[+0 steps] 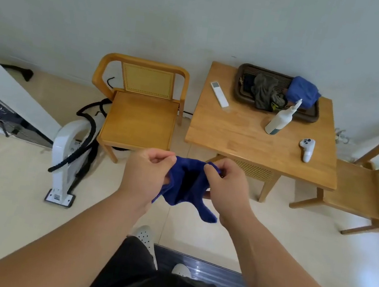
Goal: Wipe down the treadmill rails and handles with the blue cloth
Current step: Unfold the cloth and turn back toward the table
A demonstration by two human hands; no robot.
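Observation:
A dark blue cloth (186, 187) hangs in front of me at chest height, bunched and drooping in the middle. My left hand (146, 173) pinches its left top edge, and my right hand (226, 188) pinches its right top edge. The treadmill deck (210, 273), dark with grey stripes and an orange mark, lies under my feet at the bottom of the view. A white upright with a black grip (70, 149) stands on the floor to the left. No rails or handles lie close to my hands.
A wooden chair (137, 120) stands ahead on the left. A wooden table (246, 137) ahead on the right carries a white spray bottle (280, 120), a remote (220, 94), a white controller (307, 148) and a dark tray (312, 115) with cloths. Another chair (361, 193) is at far right.

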